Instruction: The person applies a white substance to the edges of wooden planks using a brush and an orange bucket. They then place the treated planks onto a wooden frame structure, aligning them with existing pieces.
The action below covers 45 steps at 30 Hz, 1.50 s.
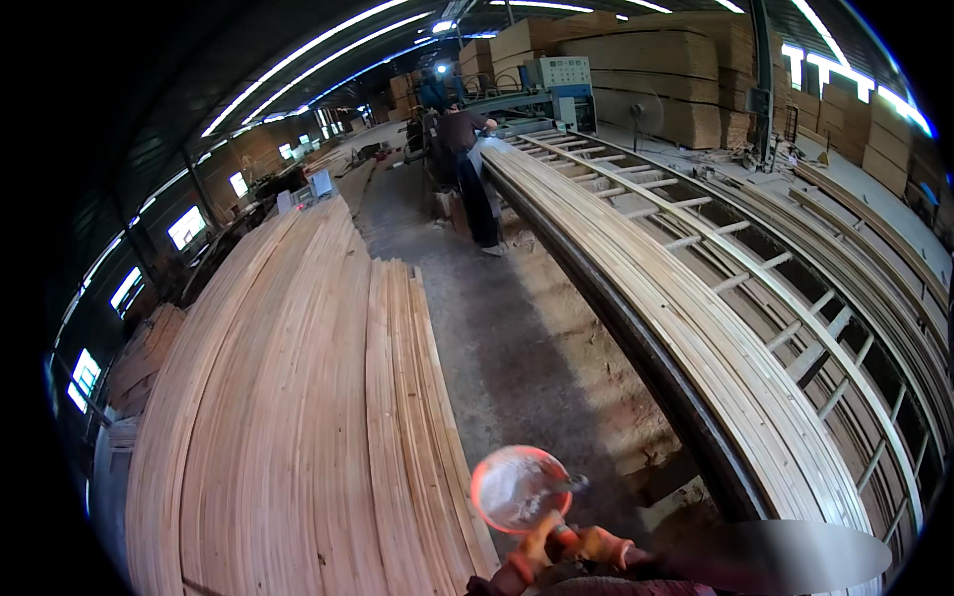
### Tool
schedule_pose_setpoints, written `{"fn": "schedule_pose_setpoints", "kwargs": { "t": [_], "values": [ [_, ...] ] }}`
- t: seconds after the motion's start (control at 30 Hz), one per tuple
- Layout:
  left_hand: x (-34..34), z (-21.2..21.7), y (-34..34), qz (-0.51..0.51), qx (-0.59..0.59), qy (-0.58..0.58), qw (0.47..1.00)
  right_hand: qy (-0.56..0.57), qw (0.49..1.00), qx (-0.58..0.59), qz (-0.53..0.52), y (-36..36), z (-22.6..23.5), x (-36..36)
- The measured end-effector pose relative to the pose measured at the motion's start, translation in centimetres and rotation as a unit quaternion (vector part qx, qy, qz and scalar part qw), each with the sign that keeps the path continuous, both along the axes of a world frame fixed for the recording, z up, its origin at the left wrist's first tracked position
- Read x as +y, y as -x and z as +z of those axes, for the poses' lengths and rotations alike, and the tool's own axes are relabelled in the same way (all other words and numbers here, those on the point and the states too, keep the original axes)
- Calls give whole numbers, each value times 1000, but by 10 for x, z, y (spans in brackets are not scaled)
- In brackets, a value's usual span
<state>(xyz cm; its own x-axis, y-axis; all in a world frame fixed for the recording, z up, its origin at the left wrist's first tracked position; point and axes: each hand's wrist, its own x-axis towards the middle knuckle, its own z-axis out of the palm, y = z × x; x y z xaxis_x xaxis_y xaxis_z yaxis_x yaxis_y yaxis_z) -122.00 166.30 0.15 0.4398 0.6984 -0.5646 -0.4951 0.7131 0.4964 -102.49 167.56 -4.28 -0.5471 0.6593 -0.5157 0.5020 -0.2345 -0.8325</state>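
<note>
Just in front of me, between the two lumber stacks, is an orange-red bucket (pixel 478 489) with whitish residue or paste inside. A dark, metallic-looking piece (pixel 575 484) juts over its right rim. My left hand (pixel 535 549) is closed at the bucket's near edge. Beside it, my right hand (pixel 600 546) is also closed, its fingers curled. Between my hands shows a short orange, handle-like part (pixel 564 535). Which hand grips it, and whether it belongs to the bucket or to a tool, I cannot tell.
Long strips of wood (pixel 288 397) form a wide stack on the left. More strips (pixel 656 288) lie on a dark-edged bench to the right, beside a roller frame (pixel 730 281). Farther off, a person (pixel 467 149) stands by a machine with a control box (pixel 563 72). Board piles (pixel 646 79) rise behind.
</note>
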Motion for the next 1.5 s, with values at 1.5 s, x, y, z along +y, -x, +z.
{"fn": "schedule_pose_setpoints", "kwargs": {
  "t": [1.5],
  "values": [
    [1202,78,478,11,242,-3,970,-300,945,-35,126,394,193,1287]
  ]
}}
